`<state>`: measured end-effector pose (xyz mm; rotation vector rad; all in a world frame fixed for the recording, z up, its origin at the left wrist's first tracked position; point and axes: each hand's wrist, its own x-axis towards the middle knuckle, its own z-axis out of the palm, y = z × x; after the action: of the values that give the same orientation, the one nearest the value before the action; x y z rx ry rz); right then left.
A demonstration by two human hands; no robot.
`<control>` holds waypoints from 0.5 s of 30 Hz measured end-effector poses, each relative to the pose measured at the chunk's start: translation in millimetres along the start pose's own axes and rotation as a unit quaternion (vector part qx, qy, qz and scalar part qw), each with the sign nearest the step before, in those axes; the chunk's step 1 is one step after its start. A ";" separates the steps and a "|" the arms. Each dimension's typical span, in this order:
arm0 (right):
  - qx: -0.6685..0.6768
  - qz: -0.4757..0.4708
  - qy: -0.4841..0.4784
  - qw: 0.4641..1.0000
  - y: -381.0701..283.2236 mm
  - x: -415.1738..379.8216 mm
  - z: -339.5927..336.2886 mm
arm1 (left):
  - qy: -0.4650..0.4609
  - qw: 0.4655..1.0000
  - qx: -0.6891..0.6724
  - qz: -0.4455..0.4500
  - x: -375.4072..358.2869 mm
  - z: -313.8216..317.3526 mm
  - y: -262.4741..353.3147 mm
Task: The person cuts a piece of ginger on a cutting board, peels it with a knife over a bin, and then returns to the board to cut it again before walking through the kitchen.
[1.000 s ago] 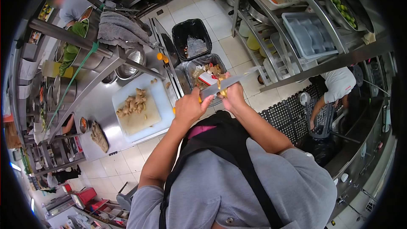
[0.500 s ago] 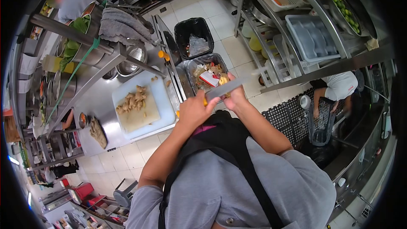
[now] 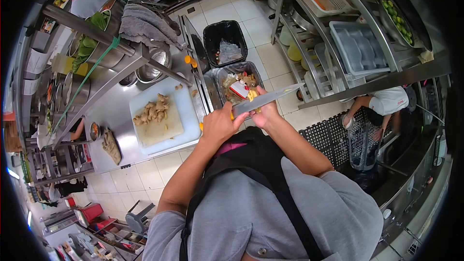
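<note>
My left hand [image 3: 218, 124] is closed round the yellow handle of a large kitchen knife [image 3: 268, 99]. The wide blade points up and to the right. My right hand [image 3: 267, 114] grips a piece of ginger [image 3: 253, 94], partly hidden behind the blade, which lies against or very near it. Both hands are over the near edge of a lined bin [image 3: 259, 69] holding peelings and a red and white packet. To the left, several unpeeled ginger roots [image 3: 153, 112] and small bits rest on a cutting board [image 3: 181, 99] on the steel counter.
Behind the first bin stands another black-lined bin [image 3: 223, 29]. A steel rack [image 3: 348, 84] on the right holds carrots, a plastic tray and green limes. At lower right a co-worker [image 3: 386, 101] bends over a clear container [image 3: 363, 150]. A brown cloth [image 3: 111, 146] lies on the counter.
The blade has tilted further up to the right and shows sharper. My hands stay over the bin, still holding knife and ginger. The co-worker's arms and container have shifted slightly.
</note>
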<state>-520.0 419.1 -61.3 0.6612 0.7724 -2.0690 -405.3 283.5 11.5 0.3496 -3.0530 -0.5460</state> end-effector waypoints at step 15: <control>-0.037 -0.022 -0.017 0.999 -7.0 -25.5 17.1 | -0.023 0.999 -0.021 -0.023 4.5 -9.4 -2.0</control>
<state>-515.3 423.2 -30.5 0.5725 0.8454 -2.0750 -408.7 277.4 19.6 0.4114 -3.0782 -0.6281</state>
